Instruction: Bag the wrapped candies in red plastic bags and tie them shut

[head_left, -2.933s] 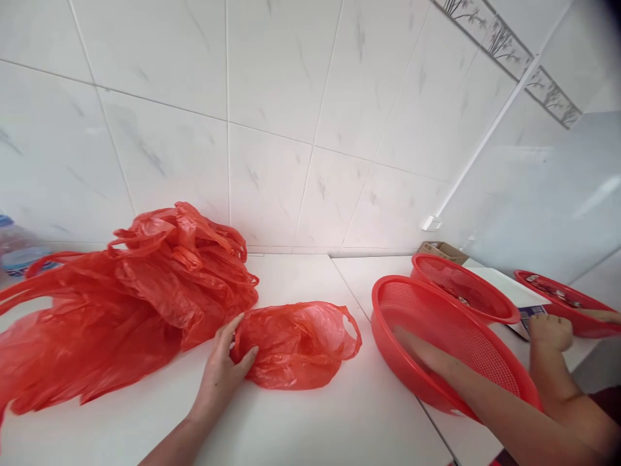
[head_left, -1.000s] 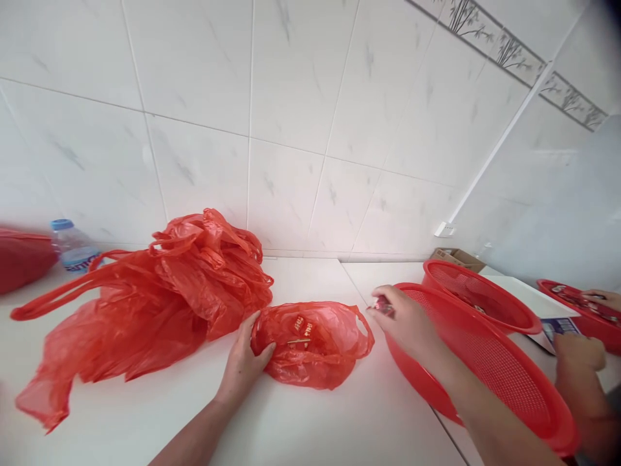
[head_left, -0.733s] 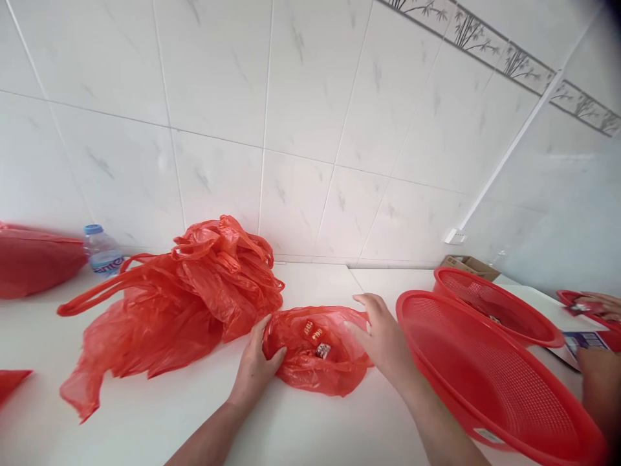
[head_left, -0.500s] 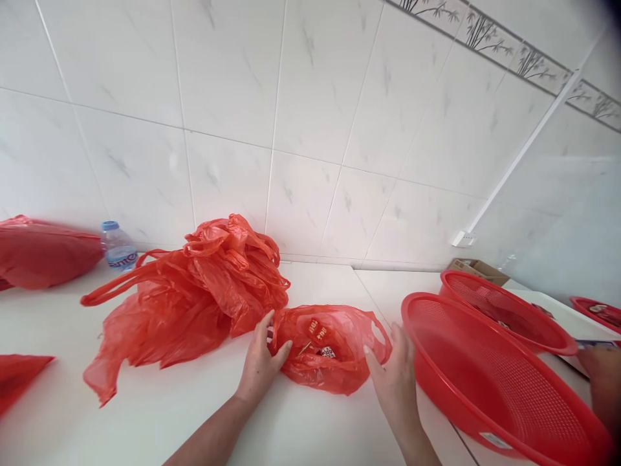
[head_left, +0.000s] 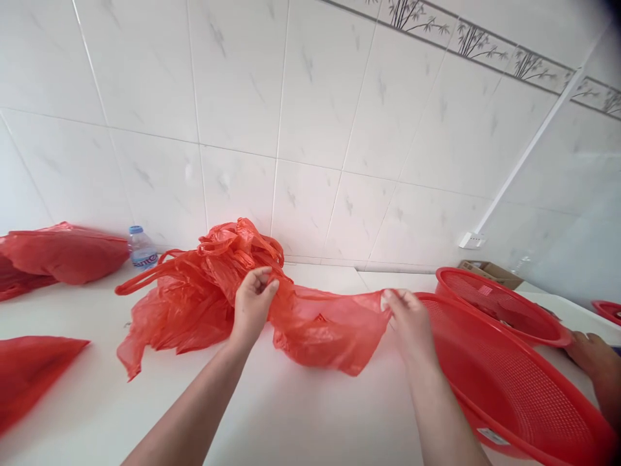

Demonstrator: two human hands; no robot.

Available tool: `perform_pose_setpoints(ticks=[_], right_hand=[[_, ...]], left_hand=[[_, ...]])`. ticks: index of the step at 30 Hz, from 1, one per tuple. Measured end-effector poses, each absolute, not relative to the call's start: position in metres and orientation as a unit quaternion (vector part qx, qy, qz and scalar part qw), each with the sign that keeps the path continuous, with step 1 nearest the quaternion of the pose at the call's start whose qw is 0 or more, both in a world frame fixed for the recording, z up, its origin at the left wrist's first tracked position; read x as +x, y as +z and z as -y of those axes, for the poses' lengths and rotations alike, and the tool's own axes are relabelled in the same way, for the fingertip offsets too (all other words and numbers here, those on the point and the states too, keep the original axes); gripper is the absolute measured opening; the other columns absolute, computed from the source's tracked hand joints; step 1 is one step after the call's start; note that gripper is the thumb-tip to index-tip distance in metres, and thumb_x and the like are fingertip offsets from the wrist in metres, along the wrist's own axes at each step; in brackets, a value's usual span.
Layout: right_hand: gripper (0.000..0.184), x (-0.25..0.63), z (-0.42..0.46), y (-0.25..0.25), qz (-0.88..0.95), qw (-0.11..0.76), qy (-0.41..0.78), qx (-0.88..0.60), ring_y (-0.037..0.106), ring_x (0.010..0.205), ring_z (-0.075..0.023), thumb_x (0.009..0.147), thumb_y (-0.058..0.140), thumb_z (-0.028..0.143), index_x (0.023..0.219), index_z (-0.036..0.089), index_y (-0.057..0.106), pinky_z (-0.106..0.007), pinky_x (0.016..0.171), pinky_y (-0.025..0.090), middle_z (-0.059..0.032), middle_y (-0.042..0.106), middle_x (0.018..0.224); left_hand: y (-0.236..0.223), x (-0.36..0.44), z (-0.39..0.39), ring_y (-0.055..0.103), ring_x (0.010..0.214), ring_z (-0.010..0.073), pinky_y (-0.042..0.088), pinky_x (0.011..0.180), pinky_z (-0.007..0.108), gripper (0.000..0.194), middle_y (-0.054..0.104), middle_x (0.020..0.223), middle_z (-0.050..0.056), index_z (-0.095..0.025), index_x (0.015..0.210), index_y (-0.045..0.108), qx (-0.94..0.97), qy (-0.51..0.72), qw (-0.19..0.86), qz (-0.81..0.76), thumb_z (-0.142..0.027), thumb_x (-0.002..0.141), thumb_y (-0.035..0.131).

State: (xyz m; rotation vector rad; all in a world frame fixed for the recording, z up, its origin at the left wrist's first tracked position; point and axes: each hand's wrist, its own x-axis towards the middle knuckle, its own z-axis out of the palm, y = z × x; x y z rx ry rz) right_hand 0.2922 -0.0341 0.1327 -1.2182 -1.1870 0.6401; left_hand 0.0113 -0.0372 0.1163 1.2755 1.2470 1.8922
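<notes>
A thin red plastic bag (head_left: 330, 330) is stretched out between my two hands over the white table. My left hand (head_left: 255, 301) pinches its upper left corner, close to the heap of bags. At the upper right corner, by the handle, my right hand (head_left: 407, 317) grips the bag with thumb and fingers. The bag's lower part sags and bulges. Its contents are hidden behind the red film. Just left of my left hand lies a crumpled heap of red plastic bags (head_left: 194, 310).
A large red basket (head_left: 514, 369) stands right of my right hand, with a second red basket (head_left: 504, 307) behind it. Another person's hand (head_left: 589, 356) is at the right edge. A water bottle (head_left: 142, 249) and filled red bags (head_left: 72, 252) stand at the left by the wall.
Both hands have risen and closed on the bag's upper corners, pulling its mouth straight. The packets seen inside before are now hidden. The other person's hand has come to the rear basket.
</notes>
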Motion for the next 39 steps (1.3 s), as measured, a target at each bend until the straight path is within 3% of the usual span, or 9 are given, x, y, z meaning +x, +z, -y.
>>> perform_pose_setpoints(ticks=[3,10,14,19,22,24,29,32,39], right_hand=[[0.025,0.294,0.027,0.164,0.472,0.700,0.277,-0.459,0.055,0.066,-0.0131,0.073,0.067,0.044,0.080,0.020,0.061,-0.026,0.063,0.043,0.0010,0.061,0.074],[0.018,0.294,0.015,0.168,0.491,0.681,0.369,-0.399,0.058,0.079,-0.0128,0.074,0.070,0.036,0.077,0.019,0.063,-0.028,0.076,0.046,-0.0023,0.066,0.089],[0.018,0.286,0.019,0.159,0.478,0.674,0.465,-0.317,0.056,0.066,-0.0099,0.079,0.066,0.037,0.078,0.022,0.057,-0.024,0.066,0.046,0.0028,0.059,0.070],[0.037,0.252,0.032,0.158,0.508,0.615,0.519,-0.309,0.022,0.037,-0.0048,0.089,0.041,0.056,0.085,0.023,0.056,-0.019,0.038,0.021,0.0090,0.035,0.046],[0.033,0.227,0.041,0.159,0.605,0.523,0.491,-0.345,0.035,0.045,-0.0066,0.085,0.052,0.050,0.109,0.028,0.054,-0.019,0.044,0.027,0.0082,0.042,0.054],[0.031,0.213,0.044,0.159,0.674,0.444,0.489,-0.332,0.039,0.050,-0.0078,0.081,0.060,0.047,0.103,0.026,0.056,-0.021,0.048,0.030,0.0074,0.043,0.058],[0.044,0.197,0.039,0.151,0.674,0.438,0.469,-0.366,0.027,0.048,-0.0078,0.084,0.049,0.054,0.058,0.019,0.046,-0.024,0.047,0.021,0.0058,0.034,0.050],[0.041,0.198,0.033,0.141,0.628,0.450,0.516,-0.370,0.031,0.048,-0.0085,0.085,0.046,0.053,0.064,0.019,0.052,-0.024,0.047,0.023,0.0049,0.037,0.052],[0.036,0.208,0.024,0.111,0.683,0.349,0.537,-0.352,0.032,0.041,-0.0079,0.090,0.040,0.046,0.086,0.017,0.062,-0.023,0.044,0.024,0.0045,0.050,0.049]], left_hand=[[0.160,0.010,0.041,0.054,0.071,0.0099,0.046,0.068,0.024,0.033,0.054,0.081,-0.002,-0.020,0.104,0.059,0.482,0.730,0.257,-0.410,-0.033,0.074,0.066],[0.186,0.014,0.051,0.061,0.096,0.0176,0.049,0.082,0.031,0.030,0.063,0.094,0.003,-0.018,0.101,0.059,0.523,0.712,0.309,-0.353,-0.026,0.073,0.067],[0.180,0.014,0.057,0.061,0.095,0.0184,0.050,0.080,0.032,0.033,0.065,0.100,0.005,-0.019,0.107,0.058,0.564,0.667,0.301,-0.382,-0.023,0.075,0.064],[0.188,0.026,0.064,0.061,0.086,0.0192,0.049,0.077,0.033,0.022,0.068,0.088,0.002,-0.024,0.101,0.065,0.687,0.566,0.175,-0.421,-0.020,0.080,0.058],[0.196,0.040,0.070,0.059,0.076,0.0189,0.048,0.068,0.030,0.016,0.065,0.073,0.001,-0.025,0.083,0.069,0.742,0.519,0.079,-0.417,-0.015,0.080,0.057],[0.196,0.048,0.074,0.059,0.071,0.0162,0.048,0.063,0.027,0.022,0.065,0.074,0.000,-0.025,0.084,0.068,0.766,0.499,0.130,-0.384,-0.010,0.081,0.052],[0.164,0.051,0.071,0.058,0.082,0.0171,0.050,0.072,0.030,0.016,0.060,0.092,0.004,-0.022,0.096,0.060,0.709,0.583,0.101,-0.384,-0.018,0.081,0.060],[0.132,0.048,0.062,0.055,0.088,0.0197,0.048,0.076,0.033,0.026,0.058,0.094,0.005,-0.023,0.100,0.061,0.742,0.545,0.064,-0.386,-0.025,0.076,0.069],[0.076,0.046,0.048,0.056,0.092,0.0201,0.046,0.081,0.035,0.013,0.059,0.093,0.005,-0.022,0.074,0.057,0.656,0.571,0.172,-0.462,-0.022,0.086,0.052]])
